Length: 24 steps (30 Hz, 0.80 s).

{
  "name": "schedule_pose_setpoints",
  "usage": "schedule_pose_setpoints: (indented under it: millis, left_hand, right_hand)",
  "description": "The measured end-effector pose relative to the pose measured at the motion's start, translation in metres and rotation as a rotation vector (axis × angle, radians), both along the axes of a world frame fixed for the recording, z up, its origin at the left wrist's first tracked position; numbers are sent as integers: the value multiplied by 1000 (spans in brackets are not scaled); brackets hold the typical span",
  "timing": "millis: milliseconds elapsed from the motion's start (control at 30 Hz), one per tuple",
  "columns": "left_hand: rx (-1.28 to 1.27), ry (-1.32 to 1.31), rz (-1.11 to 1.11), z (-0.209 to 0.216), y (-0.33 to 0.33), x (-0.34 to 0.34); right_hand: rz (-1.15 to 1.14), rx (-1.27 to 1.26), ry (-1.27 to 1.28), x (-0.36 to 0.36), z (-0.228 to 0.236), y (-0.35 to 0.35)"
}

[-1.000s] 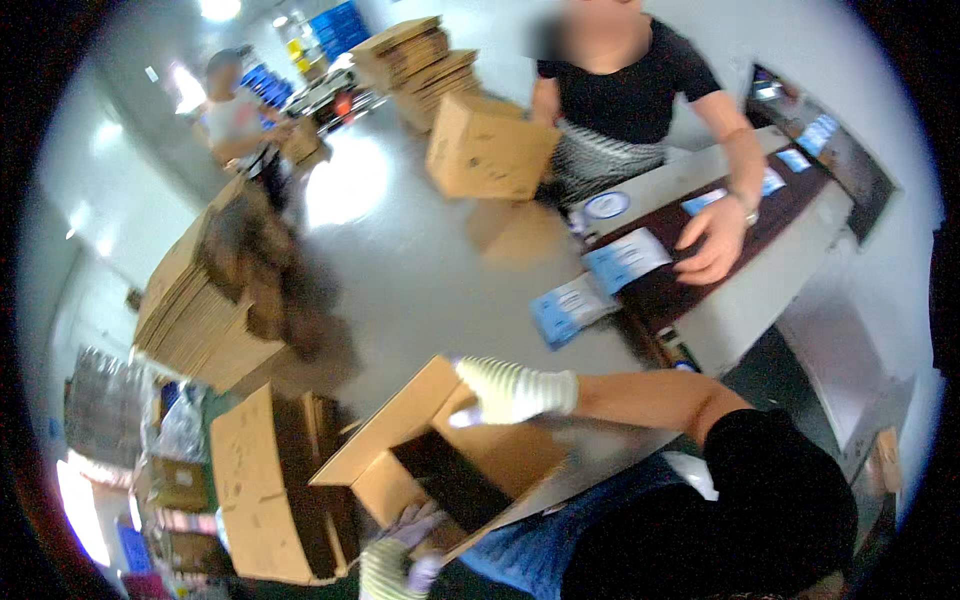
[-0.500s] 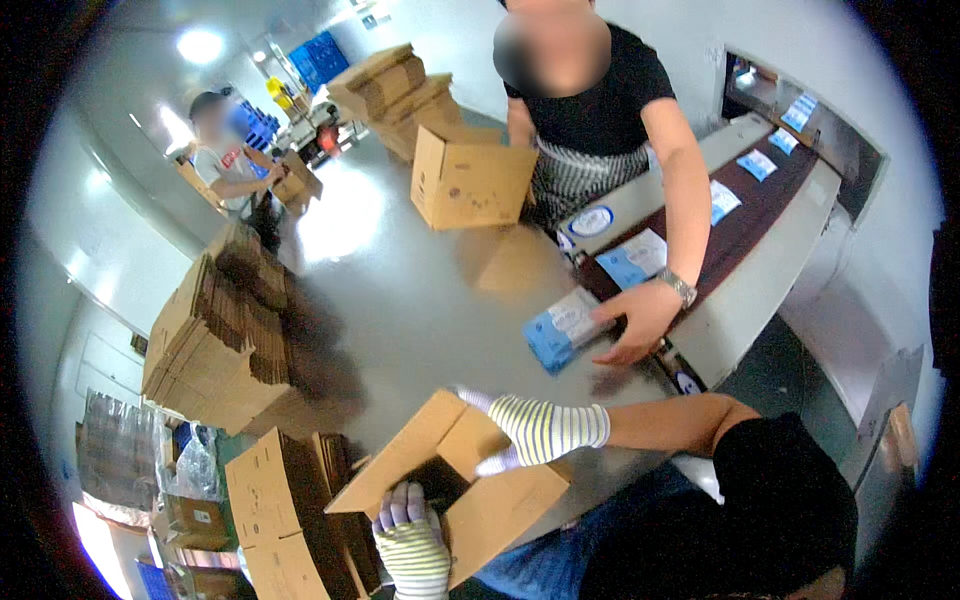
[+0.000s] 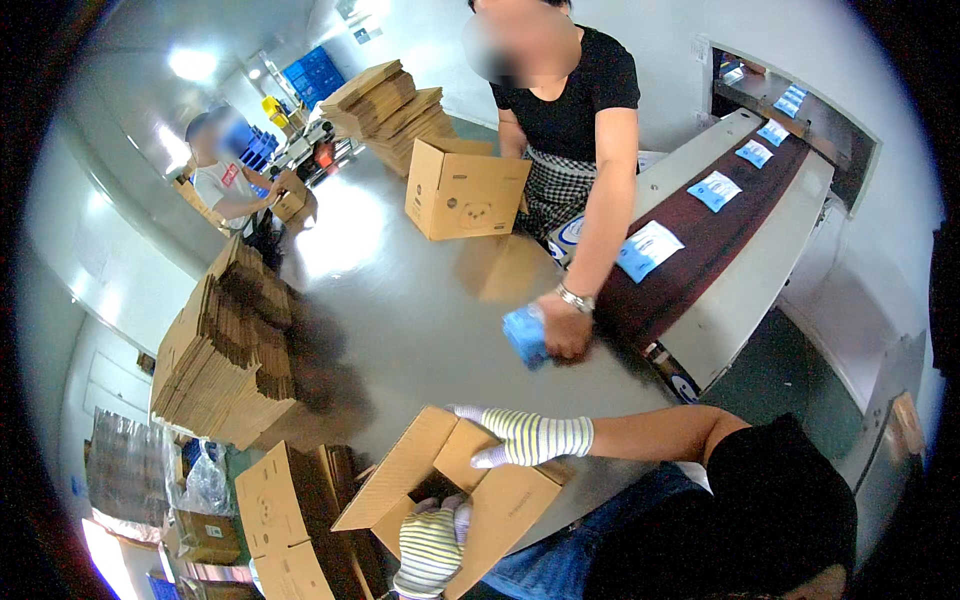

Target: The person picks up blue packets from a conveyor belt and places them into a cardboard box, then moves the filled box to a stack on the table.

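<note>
An open cardboard box (image 3: 505, 530) stands tilted at the near edge of the table, its flaps spread. My right hand (image 3: 530, 437), in a striped glove, grips the box's far right side, with the thumb toward the inside and the fingers along the flap. My left hand (image 3: 432, 548), gloved alike, reaches down into the opening; its fingertips are hidden there. Beyond the box, a co-worker's bare hand (image 3: 568, 328) holds a blue-and-white packet (image 3: 527, 335) above the table.
A conveyor (image 3: 735, 215) on the right carries several blue-and-white packets (image 3: 650, 250). Another open box (image 3: 465, 190) stands before the co-worker on the metal table (image 3: 400, 350). Stacks of flattened cartons (image 3: 220, 360) line the left. A second person (image 3: 225, 185) handles a carton farther back.
My left hand has moved slightly right and deeper into the box. The co-worker's hand has closed around the packet and drawn it left, off the conveyor's end. My right hand keeps its hold.
</note>
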State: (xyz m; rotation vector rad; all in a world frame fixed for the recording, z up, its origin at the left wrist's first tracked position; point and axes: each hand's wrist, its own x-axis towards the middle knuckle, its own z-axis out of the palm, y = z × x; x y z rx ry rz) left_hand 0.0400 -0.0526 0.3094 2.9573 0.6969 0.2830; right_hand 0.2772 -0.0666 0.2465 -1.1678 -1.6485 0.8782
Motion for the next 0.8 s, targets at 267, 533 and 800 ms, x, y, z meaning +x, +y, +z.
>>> schedule_pose_setpoints:
  millis: [267, 533, 800]
  left_hand:
    - [-43, -221, 314, 41, -24, -32]
    - [-239, -1216, 887, 41, -93, -34]
    - [-590, -889, 837, -80, -129, 1]
  right_hand:
    - [-159, 26, 229, 12, 27, -37]
    - [-271, 386, -81, -3, 142, -62]
    - [-18, 449, -566, -59, 186, -67]
